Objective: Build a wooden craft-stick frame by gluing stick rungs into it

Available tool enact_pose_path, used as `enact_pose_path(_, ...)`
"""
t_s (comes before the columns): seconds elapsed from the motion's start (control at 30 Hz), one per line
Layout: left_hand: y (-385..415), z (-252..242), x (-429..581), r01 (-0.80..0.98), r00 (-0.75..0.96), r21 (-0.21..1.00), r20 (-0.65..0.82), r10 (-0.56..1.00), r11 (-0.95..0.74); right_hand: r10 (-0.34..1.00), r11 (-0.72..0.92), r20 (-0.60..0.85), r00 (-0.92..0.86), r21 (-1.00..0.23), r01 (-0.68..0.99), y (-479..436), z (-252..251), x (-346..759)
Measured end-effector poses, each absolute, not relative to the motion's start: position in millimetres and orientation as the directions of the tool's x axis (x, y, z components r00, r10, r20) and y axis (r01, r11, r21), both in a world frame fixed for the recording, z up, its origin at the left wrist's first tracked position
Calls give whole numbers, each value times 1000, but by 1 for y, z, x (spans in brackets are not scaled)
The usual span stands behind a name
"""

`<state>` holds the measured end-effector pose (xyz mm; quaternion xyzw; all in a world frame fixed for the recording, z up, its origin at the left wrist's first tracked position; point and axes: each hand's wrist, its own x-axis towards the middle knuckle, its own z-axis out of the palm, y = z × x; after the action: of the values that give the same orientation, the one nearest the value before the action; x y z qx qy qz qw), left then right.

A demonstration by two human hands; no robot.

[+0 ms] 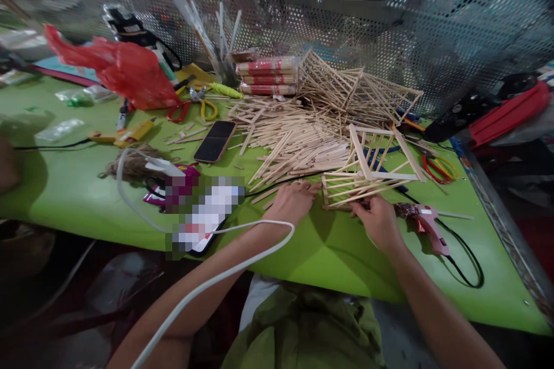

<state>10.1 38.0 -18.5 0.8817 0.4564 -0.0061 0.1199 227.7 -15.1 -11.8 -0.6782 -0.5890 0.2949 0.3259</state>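
A small open frame of pale wooden sticks [372,176] stands near the table's front edge, between my two hands. My right hand [377,220] grips its lower front edge, the thumb on the near side and the other fingers partly hidden behind the sticks. At the frame's left end, my left hand [294,202] has its fingertips closed against the short end stick. Just right of my right hand lies a pink hot glue gun [426,222] with its nozzle toward the frame and a glue stick out of its back. Loose wooden sticks [298,138] are heaped behind the frame.
A larger stick structure [346,89] and wrapped stick bundles [270,78] stand behind. Scissors [437,167] lie right. Leftward are a dark phone [215,141], a lit phone [212,213], a yellow glue gun [123,134] and a red bag [125,72]. A white cable [225,268] crosses my left forearm.
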Motion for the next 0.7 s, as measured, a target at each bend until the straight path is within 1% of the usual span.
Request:
enact_pose_path(0.1,36,-15,12,827,557,199,-172,812,-525,992,-84,-8,126,-787,612,-15,-13,228)
enact_pose_path(0.27,32,-10,13,848,528,188,-198,826,-496,992,-85,-8,123,-773,629,-15,-11,228)
enact_pose_path(0.57,32,-12,10,848,527,194,-205,825,-493,990,-105,-20,138,-759,642,-15,-8,226)
enact_pose_path(0.7,35,-12,11,841,534,213,-177,827,-497,991,-93,-10,131,-756,648,-15,-10,227)
